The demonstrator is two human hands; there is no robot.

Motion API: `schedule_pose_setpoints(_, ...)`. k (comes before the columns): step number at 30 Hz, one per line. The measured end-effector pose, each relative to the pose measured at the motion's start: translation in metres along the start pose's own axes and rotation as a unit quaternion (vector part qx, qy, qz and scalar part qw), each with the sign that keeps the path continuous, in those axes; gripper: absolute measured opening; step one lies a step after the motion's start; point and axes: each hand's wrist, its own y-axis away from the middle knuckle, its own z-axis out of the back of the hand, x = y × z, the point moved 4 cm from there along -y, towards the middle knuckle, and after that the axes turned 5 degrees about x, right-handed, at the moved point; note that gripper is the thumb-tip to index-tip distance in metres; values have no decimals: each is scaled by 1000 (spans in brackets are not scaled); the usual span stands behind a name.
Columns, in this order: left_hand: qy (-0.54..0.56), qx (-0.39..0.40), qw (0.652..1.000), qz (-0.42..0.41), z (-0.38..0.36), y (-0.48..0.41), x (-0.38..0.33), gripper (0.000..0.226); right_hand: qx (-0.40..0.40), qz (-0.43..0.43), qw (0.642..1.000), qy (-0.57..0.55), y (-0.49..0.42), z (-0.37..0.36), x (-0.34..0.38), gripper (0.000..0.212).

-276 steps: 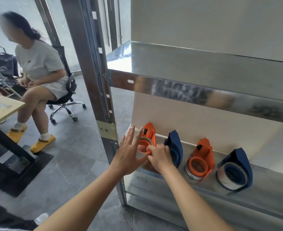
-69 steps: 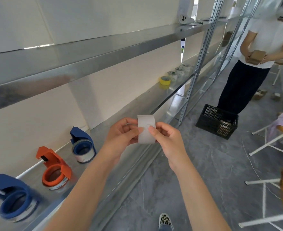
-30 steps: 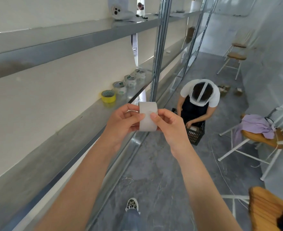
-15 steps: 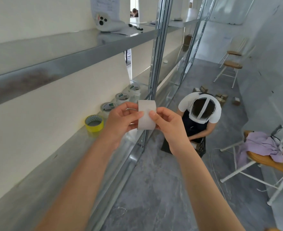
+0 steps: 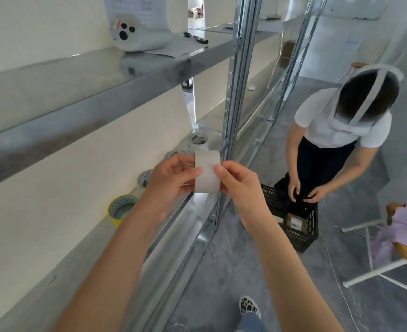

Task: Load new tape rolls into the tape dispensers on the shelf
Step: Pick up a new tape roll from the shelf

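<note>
1. Tape roll (image 5: pixel 207 173): plain white, matte, seen edge-on; held in the air just off the shelf's (image 5: pixel 37 298) front edge.
2. Left hand (image 5: pixel 171 180): thumb and fingers pinching the roll.
3. Right hand (image 5: pixel 239 185): likewise pinching it, opposite side.
4. Yellow roll (image 5: pixel 121 209) and clear rolls (image 5: pixel 198 140): lying flat on the shelf.

1. The left forearm (image 5: pixel 116 259) and right forearm (image 5: pixel 281 271) reach forward from the near edge, converging.
2. The left hand (image 5: pixel 171 180) curls fingers and thumb round the white tape roll (image 5: pixel 207 173).
3. The right hand (image 5: pixel 238 185) pinches its right side, thumb in front.
</note>
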Motion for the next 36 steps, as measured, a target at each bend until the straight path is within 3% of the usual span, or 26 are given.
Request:
schedule_pose_setpoints(19,33,-207,977,-45,-11,-232,6,13,183,-31,981,52,-288,65,-17,12)
schedule_pose_setpoints(28,23,-279,960,-25,-9,-246,13,8,249,-83,964,41,-322,63,-33,14)
schedule_pose_setpoints(36,21,-293,956,-9,-6,-234,20,9,261,-101,959,33,-312,57,-41,16)
